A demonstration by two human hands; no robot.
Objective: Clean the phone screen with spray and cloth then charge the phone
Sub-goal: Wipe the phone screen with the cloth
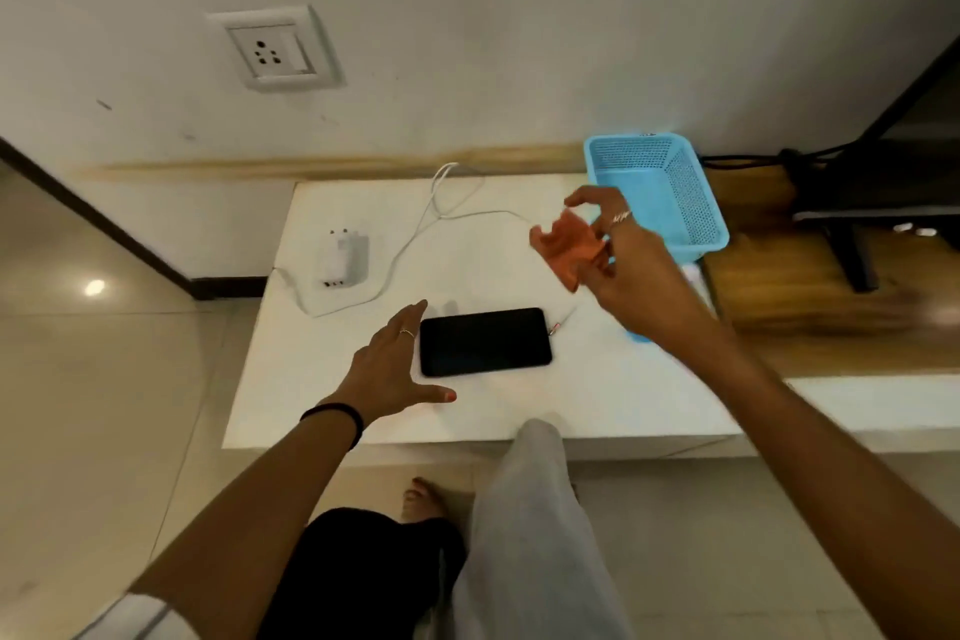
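Right hand [618, 244] fingers pinch the cloth [571, 247]; left hand [395, 364] (fingers spread) beside the phone [484, 342]. Wiping comes next, I'd judge.

A black band [337, 418] circles the left wrist, rings sit on both hands, and the trousers [530, 535] are pale grey.

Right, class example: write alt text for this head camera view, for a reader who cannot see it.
A person's right hand holds an orange cloth above a white table, while the open left hand rests beside a black phone lying flat. A white charger with its cable lies behind, unplugged from the wall socket; a blue basket stands at right.
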